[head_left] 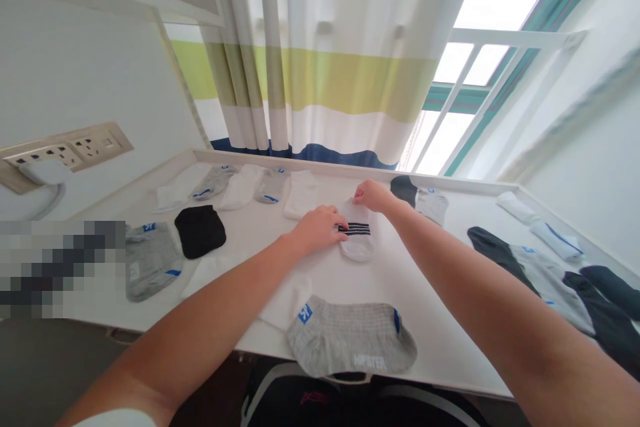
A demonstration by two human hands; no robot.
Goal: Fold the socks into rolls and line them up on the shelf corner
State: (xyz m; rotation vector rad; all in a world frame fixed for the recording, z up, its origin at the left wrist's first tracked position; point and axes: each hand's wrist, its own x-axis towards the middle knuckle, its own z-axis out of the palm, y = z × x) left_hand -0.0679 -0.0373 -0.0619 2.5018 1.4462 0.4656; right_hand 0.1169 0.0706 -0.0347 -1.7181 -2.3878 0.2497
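A white sock with black stripes [358,240] lies in the middle of the white table [400,280]. My left hand [320,228] rests on its left edge, fingers curled and pressing down beside the stripes. My right hand [373,195] pinches the sock's far end with closed fingers. A grey sock with blue tags [350,345] lies at the near edge, partly over a white sock [286,299].
A black sock [200,230] and a grey sock [150,259] lie to the left. Several white and grey socks [240,185] line the back. Dark and grey socks [545,277] are piled on the right. Striped curtain [340,60] hangs behind; wall sockets [70,147] at left.
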